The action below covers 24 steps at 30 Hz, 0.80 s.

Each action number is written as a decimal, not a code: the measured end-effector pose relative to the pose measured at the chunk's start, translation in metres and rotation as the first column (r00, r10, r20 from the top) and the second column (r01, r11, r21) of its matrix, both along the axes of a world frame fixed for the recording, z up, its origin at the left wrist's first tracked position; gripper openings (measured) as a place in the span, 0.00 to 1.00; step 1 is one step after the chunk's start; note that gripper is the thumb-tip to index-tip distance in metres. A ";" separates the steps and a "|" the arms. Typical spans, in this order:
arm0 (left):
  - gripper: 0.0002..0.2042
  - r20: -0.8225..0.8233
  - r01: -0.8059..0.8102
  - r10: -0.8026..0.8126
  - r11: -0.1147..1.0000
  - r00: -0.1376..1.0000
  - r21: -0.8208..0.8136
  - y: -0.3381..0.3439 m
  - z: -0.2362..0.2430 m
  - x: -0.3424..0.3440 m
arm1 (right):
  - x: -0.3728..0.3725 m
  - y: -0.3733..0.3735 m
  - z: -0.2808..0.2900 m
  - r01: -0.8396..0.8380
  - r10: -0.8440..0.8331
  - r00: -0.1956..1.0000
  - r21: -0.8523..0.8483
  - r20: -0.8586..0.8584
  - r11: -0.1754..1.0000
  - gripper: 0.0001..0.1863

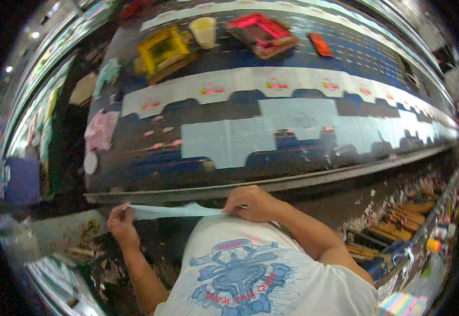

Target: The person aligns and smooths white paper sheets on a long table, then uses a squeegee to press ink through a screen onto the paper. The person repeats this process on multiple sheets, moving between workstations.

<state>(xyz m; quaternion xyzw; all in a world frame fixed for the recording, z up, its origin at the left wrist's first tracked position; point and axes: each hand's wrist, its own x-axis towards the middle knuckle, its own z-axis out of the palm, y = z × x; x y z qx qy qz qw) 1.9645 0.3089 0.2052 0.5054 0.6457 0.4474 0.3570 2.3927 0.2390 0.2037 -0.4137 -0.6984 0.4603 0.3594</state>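
Observation:
A pale blue fabric piece (pixel 179 211) is stretched between my two hands, just in front of the table's near edge. My left hand (pixel 120 225) pinches its left end. The other end is gripped by my right hand (pixel 254 203), close to my shirt front. Beyond them on the long dark table (pixel 135 176) lies a row of cut fabric pieces. One pale blue cut piece (pixel 228 139) lies flat nearest me. Overlapping the row to its right is another pale blue piece (pixel 299 113) with a faint dark print.
White cut pieces (pixel 212 87) with red prints form a row behind. Farther back stand a yellow frame (pixel 163 50), a cream cup (pixel 203 32), a pink-red frame (pixel 261 32) and an orange block (pixel 320 45). Crumpled pink cloth (pixel 101 130) lies left. Wooden-handled tools (pixel 403 218) fill the right side.

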 end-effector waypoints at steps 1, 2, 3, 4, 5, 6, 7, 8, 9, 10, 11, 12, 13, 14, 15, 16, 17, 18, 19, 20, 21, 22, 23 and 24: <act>0.10 -0.039 -0.024 0.024 1.000 0.999 0.017 -0.004 0.005 -0.004 | 0.001 0.003 -0.001 -0.017 0.017 0.999 0.019 0.032 1.000 0.15; 0.11 -0.169 0.016 -0.023 0.999 0.985 -0.041 0.001 0.018 0.002 | 0.002 0.007 -0.004 -0.026 0.024 0.998 0.043 0.057 0.999 0.15; 0.10 -0.132 0.041 -0.041 0.999 0.990 -0.002 0.003 0.017 -0.002 | -0.003 0.008 -0.004 0.002 -0.004 0.999 0.031 0.045 1.000 0.17; 0.10 -0.079 0.060 -0.060 0.998 0.995 -0.005 0.007 0.010 -0.012 | -0.007 0.011 -0.003 0.005 -0.005 0.998 -0.003 0.060 1.000 0.18; 0.09 -0.105 0.057 -0.057 0.998 0.993 -0.002 0.011 0.008 -0.020 | -0.014 0.014 -0.001 -0.003 0.004 0.999 -0.011 0.054 1.000 0.18; 0.08 -0.041 0.055 -0.054 0.998 0.998 0.016 0.014 0.004 -0.024 | -0.016 0.018 0.003 -0.004 0.005 0.998 -0.021 0.070 1.000 0.19; 0.07 0.023 0.055 -0.056 0.998 0.998 0.035 0.017 0.003 -0.031 | -0.024 0.023 0.004 -0.001 0.004 0.996 -0.030 0.085 1.000 0.19; 0.07 0.002 0.044 -0.044 0.999 0.999 0.024 0.022 0.004 -0.034 | -0.030 0.024 0.006 0.009 -0.008 0.998 -0.025 0.061 1.000 0.16; 0.07 -0.018 0.036 -0.036 0.999 0.999 0.013 0.027 0.008 -0.038 | -0.036 0.028 0.005 0.002 0.000 0.997 -0.026 0.073 1.000 0.16; 0.06 -0.039 0.030 -0.030 1.000 0.999 0.001 0.033 0.011 -0.042 | -0.043 0.032 0.003 -0.002 0.004 0.996 -0.028 0.085 1.000 0.16; 0.06 -0.040 0.030 -0.030 0.999 0.999 0.015 0.039 0.011 -0.045 | -0.049 0.036 0.004 -0.006 0.009 0.995 -0.030 0.097 1.000 0.17; 0.06 -0.040 0.032 -0.031 0.999 0.999 0.029 0.046 0.010 -0.048 | -0.055 0.042 0.006 -0.002 0.006 0.991 -0.033 0.132 0.999 0.17; 0.06 -0.040 0.036 -0.034 0.999 0.999 0.041 0.054 0.009 -0.051 | -0.060 0.050 0.008 0.004 0.002 0.986 -0.038 0.167 0.999 0.17; 0.06 -0.083 0.033 -0.028 0.998 0.996 0.056 0.068 0.008 -0.051 | -0.065 0.058 0.011 0.018 -0.011 0.979 -0.035 0.206 0.999 0.17; 0.06 -0.128 0.025 -0.016 0.998 0.992 0.062 0.082 0.007 -0.051 | -0.071 0.068 0.010 0.115 -0.112 0.972 -0.003 0.207 0.993 0.17; 0.06 -0.172 0.018 -0.006 0.998 0.985 0.068 0.098 0.005 -0.051 | -0.078 0.082 0.003 0.212 -0.214 0.955 0.029 0.205 0.977 0.17; 0.06 -0.186 0.030 -0.018 0.998 0.982 0.060 0.118 0.001 -0.051 | -0.084 0.097 -0.004 0.309 -0.316 0.928 0.063 0.199 0.949 0.18; 0.07 -0.197 0.043 -0.031 0.998 0.980 0.055 0.141 -0.008 -0.050 | -0.088 0.113 -0.009 0.392 -0.394 0.904 0.047 0.168 0.919 0.17; 0.08 -0.211 0.050 -0.038 0.998 0.977 0.050 0.161 -0.014 -0.050 | -0.092 0.132 -0.013 0.466 -0.465 0.875 0.030 0.134 0.884 0.16; 0.09 -0.270 0.070 -0.050 0.995 0.961 0.064 0.182 -0.019 -0.047 | -0.094 0.152 -0.016 0.519 -0.504 0.850 -0.076 0.153 0.852 0.15; 0.10 -0.328 0.085 -0.054 0.993 0.943 0.080 0.201 -0.023 -0.046 | -0.096 0.174 -0.017 0.562 -0.535 0.826 -0.177 0.176 0.808 0.14; 0.10 -0.347 0.121 -0.060 0.980 0.936 0.157 0.221 -0.034 -0.048 | -0.099 0.192 -0.019 0.598 -0.565 0.798 -0.162 0.209 0.785 0.12; 0.10 -0.369 0.152 -0.058 0.961 0.928 0.230 0.239 -0.047 -0.052 | -0.103 0.209 -0.022 0.628 -0.589 0.772 -0.147 0.240 0.764 0.12; 0.10 -0.391 0.191 -0.062 0.935 0.918 0.300 0.255 -0.053 -0.051 | -0.104 0.223 -0.028 0.664 -0.618 0.739 -0.134 0.270 0.736 0.12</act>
